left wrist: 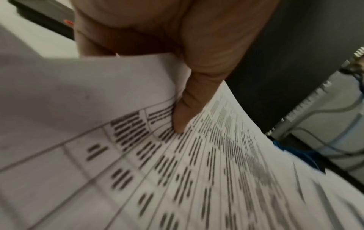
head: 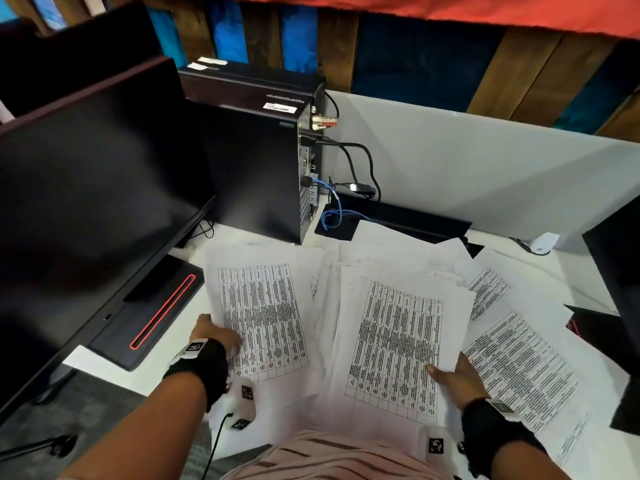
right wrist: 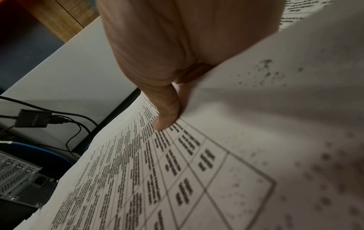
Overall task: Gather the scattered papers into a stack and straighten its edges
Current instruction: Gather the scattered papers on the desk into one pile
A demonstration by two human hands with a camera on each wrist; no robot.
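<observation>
Several white printed sheets with tables lie fanned across the white desk (head: 561, 271). My left hand (head: 214, 332) pinches the left sheet (head: 263, 317) at its left edge; in the left wrist view the thumb (left wrist: 183, 115) lies on top of that sheet (left wrist: 177, 171), which curves upward. My right hand (head: 453, 375) grips the middle bundle of papers (head: 394, 344) at its right edge, thumb (right wrist: 167, 115) on the top page (right wrist: 157, 179), fingers hidden under the paper. More sheets (head: 519, 362) lie loose to the right.
A black monitor (head: 86, 202) with its red-lined base (head: 162, 313) stands at the left. A black computer tower (head: 256, 161) with cables (head: 356, 164) is behind the papers. A grey partition (head: 485, 174) closes the desk's far side. Another dark monitor (head: 620, 271) is at the right.
</observation>
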